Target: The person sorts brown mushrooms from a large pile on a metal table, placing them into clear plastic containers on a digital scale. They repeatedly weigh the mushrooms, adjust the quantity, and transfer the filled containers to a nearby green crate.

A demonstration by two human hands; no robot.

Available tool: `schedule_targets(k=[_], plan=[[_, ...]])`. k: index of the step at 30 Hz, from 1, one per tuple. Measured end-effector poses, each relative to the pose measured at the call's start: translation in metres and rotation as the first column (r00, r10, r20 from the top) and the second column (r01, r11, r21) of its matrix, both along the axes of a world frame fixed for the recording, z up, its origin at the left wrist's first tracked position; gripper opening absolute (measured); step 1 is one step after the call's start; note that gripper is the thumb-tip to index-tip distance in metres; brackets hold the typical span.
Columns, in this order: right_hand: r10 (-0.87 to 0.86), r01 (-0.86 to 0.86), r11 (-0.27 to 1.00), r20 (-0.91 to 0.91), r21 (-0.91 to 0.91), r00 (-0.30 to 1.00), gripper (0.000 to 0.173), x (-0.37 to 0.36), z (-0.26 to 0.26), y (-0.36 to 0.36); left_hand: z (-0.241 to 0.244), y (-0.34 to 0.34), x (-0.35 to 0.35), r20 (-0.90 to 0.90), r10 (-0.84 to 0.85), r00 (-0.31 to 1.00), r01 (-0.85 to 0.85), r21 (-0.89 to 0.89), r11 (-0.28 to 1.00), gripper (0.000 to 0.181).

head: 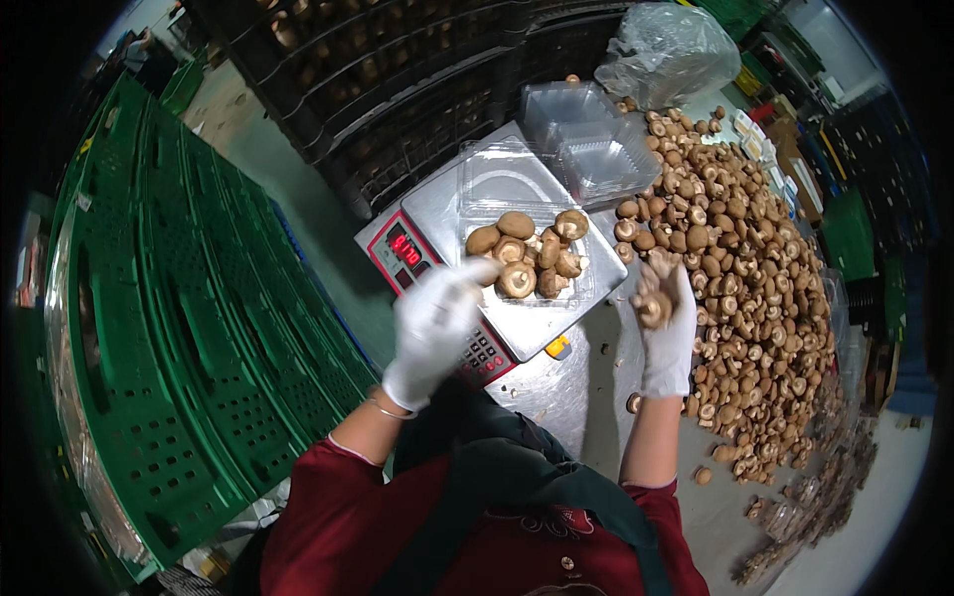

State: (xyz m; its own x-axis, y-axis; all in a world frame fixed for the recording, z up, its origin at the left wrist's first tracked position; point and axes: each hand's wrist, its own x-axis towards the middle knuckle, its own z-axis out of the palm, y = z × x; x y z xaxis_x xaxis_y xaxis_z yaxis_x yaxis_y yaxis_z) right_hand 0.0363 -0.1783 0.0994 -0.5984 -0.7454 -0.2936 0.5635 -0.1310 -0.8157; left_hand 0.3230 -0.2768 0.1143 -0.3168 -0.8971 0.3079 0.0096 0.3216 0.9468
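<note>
A clear plastic clamshell box (pixel 583 292) rests on the steel pan of a digital scale (pixel 533 344), its lid folded back. Several brown shiitake mushrooms (pixel 516 279) lie inside. My left hand (pixel 436 324), in a white glove, is blurred at the box's left edge, its fingertips by the mushrooms; whether it grips one is unclear. To the right of the scale, my right hand (pixel 667 335) is gloved too and turned palm up. It holds a shiitake mushroom (pixel 655 310) against the curled fingers. The scale's red display (pixel 403 246) is lit.
A large heap of shiitake mushrooms (pixel 745 298) covers the right of the metal table (pixel 548 395). Stacked clear boxes (pixel 607 160) stand behind the scale, near a plastic bag (pixel 667 56). Green crates (pixel 171 320) rise at left, dark racks (pixel 402 82) at the back. A yellow object (pixel 557 347) lies beside the scale.
</note>
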Motion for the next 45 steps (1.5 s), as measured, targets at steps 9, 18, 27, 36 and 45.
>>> schedule_targets(k=[9, 18, 27, 36, 45], plan=[[0.082, -0.071, 0.994, 0.151, -0.077, 0.985, 0.045, 0.101, 0.007, 0.075, -0.027, 0.072, -0.077, 0.492, -0.337, 0.803, 0.485, -0.208, 0.850, 0.063], [0.114, -0.067, 0.973, -0.206, 0.219, 0.972, 0.040, 0.077, -0.015, 0.075, -0.026, 0.049, -0.034, 0.569, -0.099, 0.816, 0.429, -0.482, 0.764, 0.037], [0.128, -0.183, 0.980, -0.945, 0.075, 0.300, 0.051, 0.075, 0.007, -0.017, -0.022, -0.027, -0.035, 0.621, 0.184, 0.762, 0.112, -0.406, 0.907, 0.042], [0.180, -0.156, 0.963, -0.956, 0.220, -0.232, 0.047, 0.079, -0.008, -0.057, -0.050, -0.022, -0.011, 0.346, 0.118, 0.931, -0.010, -0.297, 0.955, 0.029], [0.107, -0.035, 0.994, -0.847, 0.104, 0.520, 0.022, 0.041, -0.013, -0.032, -0.051, -0.024, -0.013, 0.186, 0.354, 0.917, -0.253, -0.413, 0.875, 0.029]])
